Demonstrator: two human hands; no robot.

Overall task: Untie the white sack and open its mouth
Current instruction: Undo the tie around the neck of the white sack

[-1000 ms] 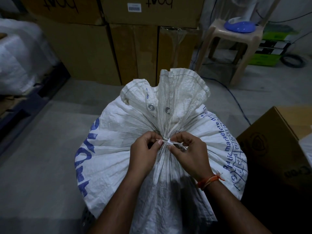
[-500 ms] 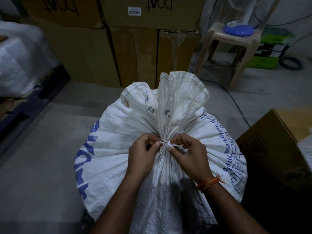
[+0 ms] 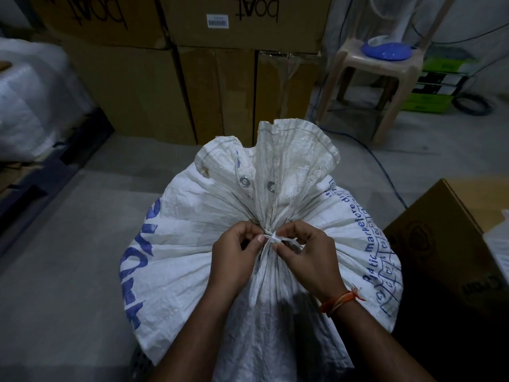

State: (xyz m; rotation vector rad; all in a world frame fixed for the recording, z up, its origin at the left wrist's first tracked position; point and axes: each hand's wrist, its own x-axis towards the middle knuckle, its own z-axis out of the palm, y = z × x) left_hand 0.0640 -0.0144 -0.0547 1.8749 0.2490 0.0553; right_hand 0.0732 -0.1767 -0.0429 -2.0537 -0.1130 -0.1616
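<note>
Left grip: the left hand (image 3: 234,253) has its fingers curled, thumb and fingertips pinching the white tie (image 3: 274,239) at the sack's neck from the left side.
Right grip: the right hand (image 3: 308,253) has its fingers curled too, pinching the same tie from the right; an orange thread band (image 3: 340,300) circles its wrist.
Tie: a thin white strip knotted tight round the gathered neck, between the two hands; the knot is not yet undone.
Sack: the white sack (image 3: 192,244) stands upright on the floor directly in front of the person, full and rounded, with blue lettering down its left and right sides.
Mouth: the cloth above the tie fans out in pleats (image 3: 292,155), closed, with two metal eyelets (image 3: 244,181) just above the neck.
Floor: grey concrete (image 3: 68,257) all round the sack.
Right side: an open brown box (image 3: 451,244) sits near the sack.
Behind: stacked cardboard boxes (image 3: 214,86) stand against the wall, two printed "boat" upside down.
Far right: a beige plastic stool (image 3: 369,78) carries a blue round base (image 3: 387,51); blue cable (image 3: 385,172) trails across the floor below it.
Far left: wrapped white bundles (image 3: 30,100) rest on a dark pallet.
</note>
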